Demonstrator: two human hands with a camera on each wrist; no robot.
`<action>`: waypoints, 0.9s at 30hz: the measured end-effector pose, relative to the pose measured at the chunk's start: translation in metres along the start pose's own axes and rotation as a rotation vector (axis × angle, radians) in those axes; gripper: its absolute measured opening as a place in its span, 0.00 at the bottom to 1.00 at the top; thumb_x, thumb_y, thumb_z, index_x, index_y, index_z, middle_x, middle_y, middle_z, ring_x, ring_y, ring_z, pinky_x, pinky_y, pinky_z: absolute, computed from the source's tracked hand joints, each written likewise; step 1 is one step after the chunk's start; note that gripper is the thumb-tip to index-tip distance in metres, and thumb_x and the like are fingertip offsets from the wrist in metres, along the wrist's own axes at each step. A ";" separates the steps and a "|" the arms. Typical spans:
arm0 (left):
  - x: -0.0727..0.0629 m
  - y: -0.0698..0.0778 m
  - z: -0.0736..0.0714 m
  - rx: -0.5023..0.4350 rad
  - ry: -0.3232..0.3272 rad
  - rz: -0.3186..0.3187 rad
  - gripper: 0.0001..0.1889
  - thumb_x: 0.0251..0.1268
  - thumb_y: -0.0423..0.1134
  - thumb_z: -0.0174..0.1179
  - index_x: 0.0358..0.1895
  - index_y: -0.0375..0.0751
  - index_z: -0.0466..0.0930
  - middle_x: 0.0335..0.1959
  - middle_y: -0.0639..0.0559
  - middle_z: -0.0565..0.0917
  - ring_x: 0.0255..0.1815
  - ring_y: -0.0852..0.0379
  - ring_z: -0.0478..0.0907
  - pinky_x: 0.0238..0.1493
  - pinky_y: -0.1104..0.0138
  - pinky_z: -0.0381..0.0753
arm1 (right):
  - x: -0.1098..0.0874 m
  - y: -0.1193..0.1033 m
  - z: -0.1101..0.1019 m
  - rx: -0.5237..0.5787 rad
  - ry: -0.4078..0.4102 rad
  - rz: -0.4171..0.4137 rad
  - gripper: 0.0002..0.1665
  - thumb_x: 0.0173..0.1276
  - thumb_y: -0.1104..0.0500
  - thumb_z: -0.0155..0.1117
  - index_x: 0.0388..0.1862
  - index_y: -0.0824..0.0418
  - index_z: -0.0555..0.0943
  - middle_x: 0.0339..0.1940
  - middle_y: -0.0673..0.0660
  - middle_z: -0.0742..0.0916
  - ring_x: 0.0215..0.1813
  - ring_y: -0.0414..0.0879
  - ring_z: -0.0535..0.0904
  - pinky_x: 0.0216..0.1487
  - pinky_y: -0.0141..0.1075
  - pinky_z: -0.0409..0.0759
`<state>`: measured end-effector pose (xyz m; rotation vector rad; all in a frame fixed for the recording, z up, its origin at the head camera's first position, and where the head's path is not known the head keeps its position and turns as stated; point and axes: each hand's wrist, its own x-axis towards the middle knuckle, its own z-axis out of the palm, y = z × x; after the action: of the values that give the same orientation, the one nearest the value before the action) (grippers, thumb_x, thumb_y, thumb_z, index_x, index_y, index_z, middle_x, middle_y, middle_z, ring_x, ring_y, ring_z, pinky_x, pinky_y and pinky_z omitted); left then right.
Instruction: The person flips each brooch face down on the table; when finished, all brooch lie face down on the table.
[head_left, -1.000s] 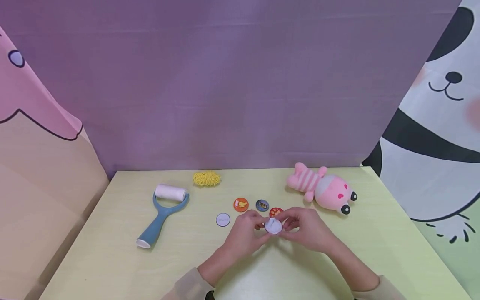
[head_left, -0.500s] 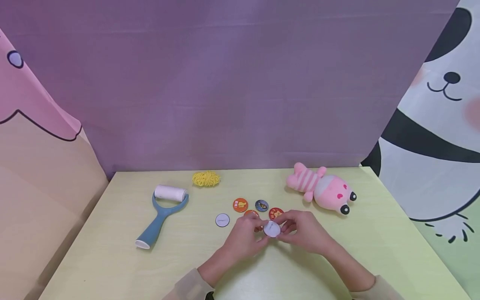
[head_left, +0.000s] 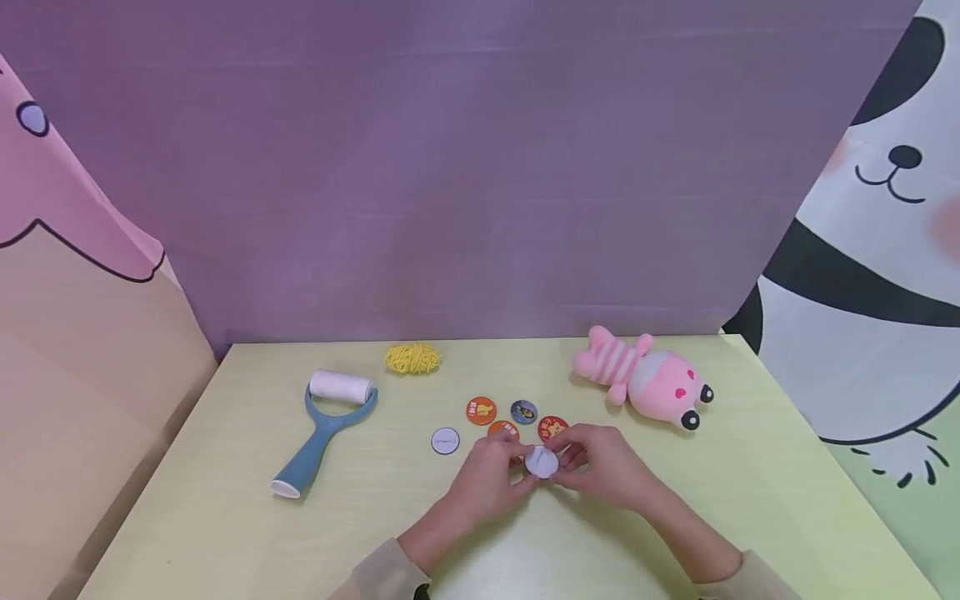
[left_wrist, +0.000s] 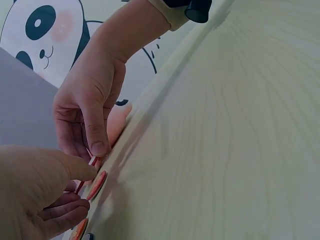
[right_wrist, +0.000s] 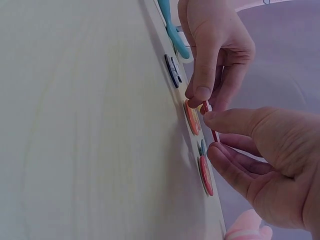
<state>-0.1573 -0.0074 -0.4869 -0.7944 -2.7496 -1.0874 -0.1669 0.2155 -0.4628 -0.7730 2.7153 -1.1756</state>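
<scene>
Over a pale table [head_left: 217, 533], left hand [head_left: 486, 472] and right hand [head_left: 606, 467] pinch the badge [head_left: 542, 462] by opposite edges, so go gentle.

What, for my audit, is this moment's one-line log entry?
left hand: pinches badge; right hand: pinches same badge; badge: white side up, off table

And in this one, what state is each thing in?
held badge, white back up, pinched by left grip and right grip, fastening too small to tell
white-backed badge, flat, back up
orange thumbs-up badge, flat, face up
partly hidden orange badge, face up
blue badge, flat, face up
red badge, flat, face up
lint roller, lying down
yellow string, wound in a bundle
pink plush toy, lying down
</scene>
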 end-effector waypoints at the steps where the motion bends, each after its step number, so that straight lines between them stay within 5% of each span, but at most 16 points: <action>1: 0.000 0.000 0.000 0.000 -0.003 -0.005 0.15 0.63 0.35 0.76 0.53 0.37 0.92 0.36 0.50 0.86 0.36 0.62 0.79 0.39 0.80 0.78 | 0.000 0.001 0.001 -0.001 -0.001 0.003 0.18 0.60 0.64 0.82 0.49 0.62 0.89 0.39 0.52 0.91 0.37 0.41 0.88 0.42 0.33 0.90; 15: 0.002 0.001 0.005 0.061 -0.020 0.005 0.06 0.61 0.35 0.77 0.40 0.42 0.93 0.24 0.57 0.81 0.31 0.69 0.68 0.38 0.77 0.71 | 0.001 0.002 0.007 -0.051 -0.012 0.034 0.16 0.58 0.64 0.83 0.45 0.61 0.89 0.38 0.51 0.90 0.35 0.41 0.87 0.40 0.29 0.88; 27: 0.002 0.005 0.011 0.120 -0.043 -0.059 0.07 0.62 0.36 0.77 0.42 0.39 0.94 0.28 0.56 0.84 0.31 0.67 0.70 0.32 0.78 0.72 | 0.002 0.003 0.015 -0.101 0.021 -0.004 0.14 0.57 0.63 0.84 0.41 0.60 0.89 0.35 0.50 0.91 0.34 0.37 0.86 0.38 0.30 0.88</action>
<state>-0.1557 0.0039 -0.4911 -0.7343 -2.8593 -0.9144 -0.1664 0.2061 -0.4757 -0.7820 2.8107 -1.0602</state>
